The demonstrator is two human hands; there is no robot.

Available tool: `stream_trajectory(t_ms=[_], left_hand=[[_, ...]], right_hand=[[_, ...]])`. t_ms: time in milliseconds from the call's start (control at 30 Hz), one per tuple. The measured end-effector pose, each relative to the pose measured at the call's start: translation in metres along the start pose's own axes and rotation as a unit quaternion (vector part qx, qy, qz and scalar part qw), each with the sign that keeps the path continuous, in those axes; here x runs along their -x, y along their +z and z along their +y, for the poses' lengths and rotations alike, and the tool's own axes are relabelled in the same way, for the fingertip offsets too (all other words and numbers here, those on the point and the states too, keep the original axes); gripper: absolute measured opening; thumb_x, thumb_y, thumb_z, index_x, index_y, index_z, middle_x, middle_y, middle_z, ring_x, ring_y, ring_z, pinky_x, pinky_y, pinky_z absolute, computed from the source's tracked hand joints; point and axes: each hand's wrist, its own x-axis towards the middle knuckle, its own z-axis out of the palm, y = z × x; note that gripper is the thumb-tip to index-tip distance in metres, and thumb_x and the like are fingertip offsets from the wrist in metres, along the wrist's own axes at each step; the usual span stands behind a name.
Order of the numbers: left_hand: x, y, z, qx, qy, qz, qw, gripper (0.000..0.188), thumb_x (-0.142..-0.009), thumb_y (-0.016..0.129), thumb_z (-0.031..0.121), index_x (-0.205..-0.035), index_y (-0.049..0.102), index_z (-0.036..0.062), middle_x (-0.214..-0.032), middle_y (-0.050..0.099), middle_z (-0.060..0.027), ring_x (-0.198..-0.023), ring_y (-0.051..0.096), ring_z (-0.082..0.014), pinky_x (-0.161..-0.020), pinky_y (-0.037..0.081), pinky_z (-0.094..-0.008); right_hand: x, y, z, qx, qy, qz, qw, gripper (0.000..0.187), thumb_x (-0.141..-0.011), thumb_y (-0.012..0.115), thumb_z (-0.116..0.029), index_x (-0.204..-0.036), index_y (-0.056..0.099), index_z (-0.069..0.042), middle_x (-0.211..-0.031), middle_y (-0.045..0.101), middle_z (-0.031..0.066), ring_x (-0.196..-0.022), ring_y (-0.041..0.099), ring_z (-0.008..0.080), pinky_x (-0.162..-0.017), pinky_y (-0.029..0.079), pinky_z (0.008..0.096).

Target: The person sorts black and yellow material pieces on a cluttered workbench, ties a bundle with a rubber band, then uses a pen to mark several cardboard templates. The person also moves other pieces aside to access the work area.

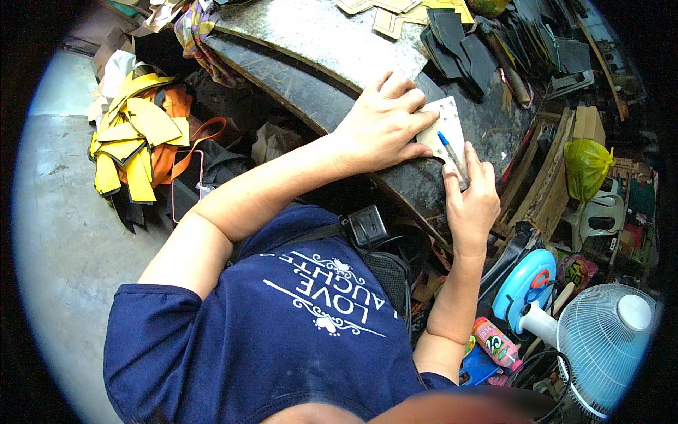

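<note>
On the dark worktable lies a pale, flat piece (446,113) with small dark marks. My left hand (385,124) rests on its left side, fingers spread and thumb stretched along the near edge. Close to the thumb a thin dark edge shows, too small to make out. My right hand (473,198) is closed around a slim pen (444,140) with a blue end, held over the right part of the pale piece. The fingers partly cover the pen's lower length.
A whitish board (296,42) lies on the worktable (265,71). Dark cut pieces (452,46) and yellow pieces (388,22) lie at the far side. Yellow, black-edged pieces (131,141) are heaped at left. A fan (600,339) and pink bottle (496,340) are at lower right.
</note>
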Motion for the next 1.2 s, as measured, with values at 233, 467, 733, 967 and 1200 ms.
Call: stream_trajectory(t_ms=[233,467,733,967,1200], left_hand=[[0.002,0.003,0.001,-0.024,0.002,0.009,1.0,0.055,-0.074,0.072,0.045,-0.117,0.063,0.0123,-0.105,0.055,-0.0071,-0.111,0.049,-0.0269,-0.103,0.035,-0.0466],[0.001,0.004,-0.001,-0.012,0.011,0.014,1.0,0.056,-0.069,0.075,0.045,-0.114,0.064,0.0116,-0.107,0.056,-0.007,-0.113,0.049,-0.0276,-0.103,0.034,-0.0467],[0.0,0.004,0.004,-0.024,0.002,-0.029,0.999,0.049,-0.073,0.074,0.044,-0.115,0.065,0.0207,-0.113,0.058,-0.0042,-0.117,0.048,-0.0279,-0.106,0.03,-0.0502],[0.002,0.007,0.001,-0.02,0.014,-0.01,1.0,0.045,-0.076,0.072,0.048,-0.116,0.066,0.0261,-0.115,0.059,-0.0059,-0.122,0.047,-0.0258,-0.107,0.026,-0.0604],[0.002,0.009,0.001,-0.031,0.018,-0.01,0.999,0.054,-0.076,0.069,0.055,-0.12,0.063,0.0245,-0.116,0.059,-0.0057,-0.122,0.047,-0.0252,-0.108,0.026,-0.0598]], right_hand=[[-0.001,0.002,-0.002,0.027,0.001,-0.004,1.0,0.047,-0.087,0.066,-0.031,-0.13,0.058,-0.014,-0.099,0.056,0.0125,-0.076,0.066,0.0352,-0.066,0.053,0.0461],[-0.002,-0.001,-0.003,0.027,0.0,-0.009,1.0,0.045,-0.087,0.065,-0.03,-0.13,0.059,-0.016,-0.098,0.056,0.0127,-0.076,0.066,0.0365,-0.066,0.053,0.047],[-0.008,-0.006,0.032,-0.268,0.015,0.015,0.963,0.03,-0.084,0.073,-0.016,-0.111,0.068,-0.004,-0.098,0.06,0.0058,-0.09,0.06,0.0178,-0.082,0.048,0.0304],[0.012,-0.012,0.062,-0.357,0.08,-0.008,0.931,0.012,-0.087,0.068,-0.006,-0.097,0.072,0.0,-0.09,0.061,0.0006,-0.083,0.054,0.0082,-0.075,0.04,0.0214],[0.013,-0.005,0.044,-0.274,0.049,0.044,0.96,0.029,-0.076,0.081,-0.018,-0.098,0.071,-0.001,-0.09,0.061,0.0048,-0.08,0.059,0.0131,-0.072,0.046,0.025]])
